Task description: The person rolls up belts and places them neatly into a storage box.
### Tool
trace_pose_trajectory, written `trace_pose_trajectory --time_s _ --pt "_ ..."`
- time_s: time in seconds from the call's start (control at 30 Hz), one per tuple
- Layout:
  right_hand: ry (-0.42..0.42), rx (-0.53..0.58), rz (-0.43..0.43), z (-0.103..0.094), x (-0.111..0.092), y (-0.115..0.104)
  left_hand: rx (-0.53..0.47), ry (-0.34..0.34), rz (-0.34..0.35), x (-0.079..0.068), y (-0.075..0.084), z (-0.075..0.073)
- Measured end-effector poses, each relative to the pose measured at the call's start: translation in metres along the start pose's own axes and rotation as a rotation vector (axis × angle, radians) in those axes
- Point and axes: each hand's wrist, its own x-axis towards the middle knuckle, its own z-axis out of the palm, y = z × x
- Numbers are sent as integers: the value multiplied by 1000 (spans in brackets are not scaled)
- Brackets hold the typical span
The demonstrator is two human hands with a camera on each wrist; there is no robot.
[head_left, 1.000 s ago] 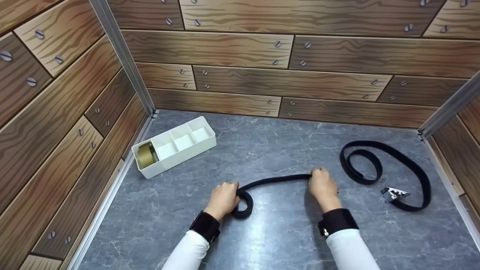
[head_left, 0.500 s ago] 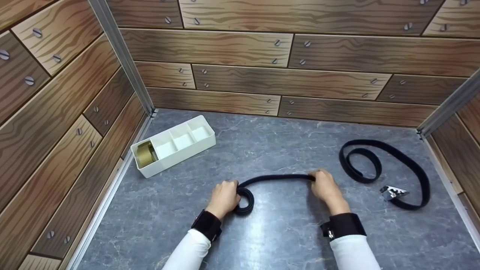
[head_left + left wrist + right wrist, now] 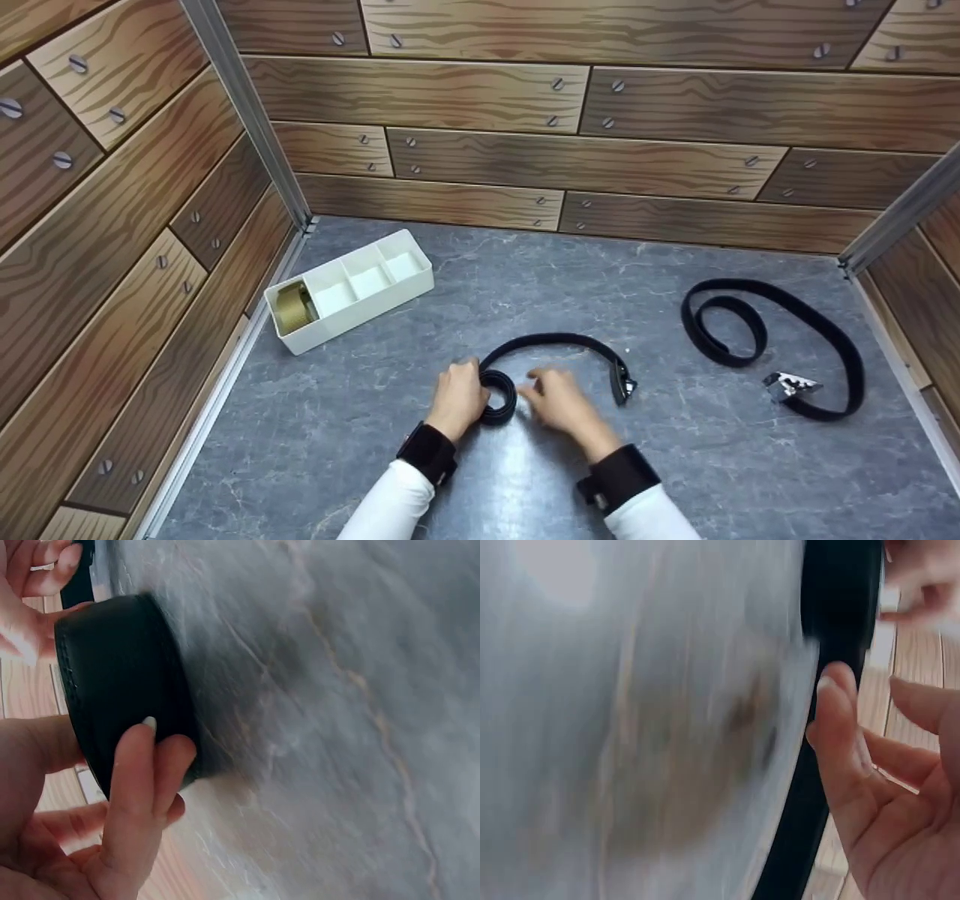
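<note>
Gripping the black coil (image 3: 512, 396) from its left side, the left hand (image 3: 459, 396) has fingers curled round it; the left wrist view shows fingertips against its outer face. This is the rolled part of a black belt, standing on edge on the counter (image 3: 420, 330), so it reads as a ring from above. The right hand (image 3: 562, 401) holds nothing — its fingers are loosely bent, tips just beside the coil's right side. Whether one brushes the strap, the blurred right wrist view cannot settle.

The key relation, as I judge it: the coil lies between the hands, directly left of the right fingertips, while the unrolled tail (image 3: 555, 340) runs the other way. It leaves the coil's far side, arcs away and rightward, then bends back toward the person at its buckle (image 3: 629, 386), beyond the right hand — so the right hand is nearer to that end.

Well apart on the right lies a second belt (image 3: 855, 375). Far left, a white tray (image 3: 375, 307) carries a gold roll (image 3: 291, 311) in its near-left end compartment.
</note>
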Motion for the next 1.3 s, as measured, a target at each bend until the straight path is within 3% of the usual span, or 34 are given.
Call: trace_pose_trajectory --time_s 0.1,0.2,0.5,0.7,0.8,0.93,1.0,1.13,1.2,1.3 --pt "-65 67 9 12 -1 -7 -7 12 -6 0 2 1" --pt "-80 117 16 19 1 -12 -25 -12 5 0 0 0" --pt "-72 189 71 20 7 -19 -209 -204 44 9 -15 -14" --pt "-56 186 88 22 7 -19 -481 -286 -159 11 -19 -15" --pt "-45 196 121 23 7 -21 -546 -304 -235 11 -17 -17" --pt "-29 254 201 22 8 -23 -522 -308 -255 13 -17 -18" --pt "-22 286 241 21 9 -24 -452 -301 -227 15 -17 -18" --pt "-21 282 269 20 11 -24 -238 -261 -92 16 -15 -17" --pt "-28 219 255 20 12 -25 -136 -250 -11 16 -13 -16" --pt "-29 68 207 20 14 -27 -59 -244 65 14 -12 -14"
